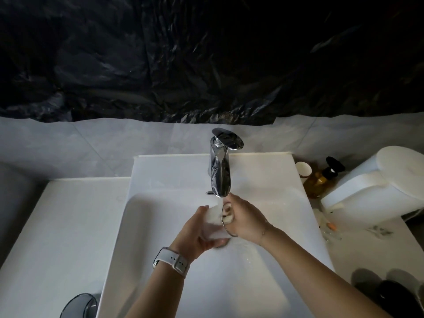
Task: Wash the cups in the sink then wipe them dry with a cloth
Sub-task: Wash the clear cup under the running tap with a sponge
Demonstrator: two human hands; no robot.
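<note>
A clear glass cup (216, 226) lies on its side over the white sink (160, 226), under water running from the chrome tap (219, 171). My left hand (197, 232), with a white watch on the wrist, grips the cup's body from the left. My right hand (243, 220) is at the cup's mouth with fingers pushed inside it. Another grey glass cup (79, 305) stands on the counter at the lower left.
A white counter (57, 226) flanks the sink. At the right stand a paper cup (303, 169), an amber pump bottle (322, 180) and a white toilet (378, 187). Dark cups (390, 292) sit at the lower right. Black plastic sheeting covers the wall.
</note>
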